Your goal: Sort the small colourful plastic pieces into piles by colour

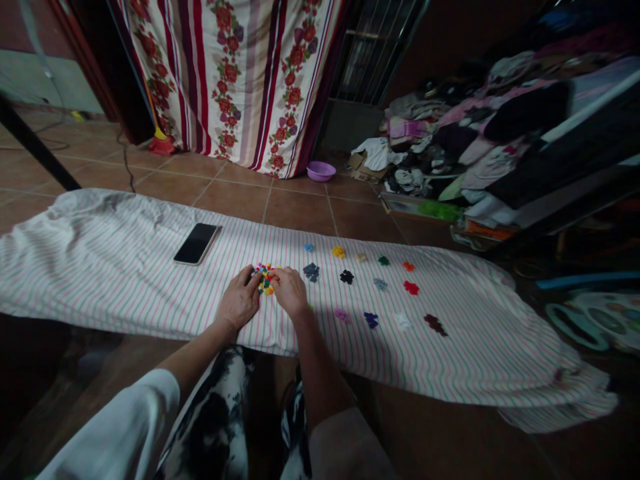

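Note:
A mixed heap of small coloured pieces (265, 285), red, yellow, green and white among them, lies on the striped cloth between my hands. My left hand (239, 298) rests with fingers stretched out along the heap's left edge. From the right, my right hand (290, 290) reaches into the heap, thumb and fingers pinched together; anything between them is too small to make out. To the right are single-colour piles, including dark grey pieces (311, 272), black pieces (347, 276), yellow pieces (339, 251), red pieces (411, 287), purple pieces (371, 320) and brown pieces (436, 325).
A phone (197, 243) lies on the striped cloth (130, 267) left of the heap. Beyond are a floral curtain (240, 80), a purple basin (321, 171) and a broom (161, 141) on the tiled floor. Heaped clothes (470, 133) fill the back right.

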The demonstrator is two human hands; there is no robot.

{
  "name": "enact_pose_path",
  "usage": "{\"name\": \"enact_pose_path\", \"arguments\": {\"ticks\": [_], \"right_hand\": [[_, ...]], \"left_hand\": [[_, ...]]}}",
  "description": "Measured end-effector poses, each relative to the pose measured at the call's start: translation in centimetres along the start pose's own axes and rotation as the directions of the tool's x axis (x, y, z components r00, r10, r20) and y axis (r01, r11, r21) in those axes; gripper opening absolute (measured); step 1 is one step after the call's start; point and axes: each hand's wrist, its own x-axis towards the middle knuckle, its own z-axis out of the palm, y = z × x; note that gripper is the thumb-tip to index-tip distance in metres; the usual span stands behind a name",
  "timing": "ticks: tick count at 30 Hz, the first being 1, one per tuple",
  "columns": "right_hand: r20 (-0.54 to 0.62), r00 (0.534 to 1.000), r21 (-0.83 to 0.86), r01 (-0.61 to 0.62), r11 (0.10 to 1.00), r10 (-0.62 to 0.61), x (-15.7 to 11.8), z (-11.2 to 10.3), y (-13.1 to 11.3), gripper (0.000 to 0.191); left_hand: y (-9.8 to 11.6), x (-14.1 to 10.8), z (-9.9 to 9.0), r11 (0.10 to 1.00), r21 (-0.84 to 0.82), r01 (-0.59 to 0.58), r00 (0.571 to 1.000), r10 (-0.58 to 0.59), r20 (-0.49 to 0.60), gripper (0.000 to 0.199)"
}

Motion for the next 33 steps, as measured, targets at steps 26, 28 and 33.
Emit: {"name": "enact_pose_path", "arguments": {"ticks": [26, 28, 33], "right_hand": [[0.101, 0.993, -0.062, 0.074, 0.995, -0.068, -0.1, 0.0, -0.4, 0.028], [0.121, 0.989, -0.081, 0.097, 0.992, -0.087, -0.1, 0.0, -0.8, 0.030], [0.145, 0.987, -0.136, 0.092, 0.986, -0.072, 0.0, -0.1, -1.7, 0.031]], "left_hand": [[-0.2, 0.0, 0.5, 1.000, -0.019, 0.006, 1.000, -0.006, -0.024, 0.032], [-0.2, 0.0, 0.5, 1.000, -0.019, 0.005, 1.000, -0.005, -0.012, 0.031], [-0.1, 0.0, 0.3, 1.000, -0.011, 0.010, 1.000, -0.010, -0.012, 0.031]]}}
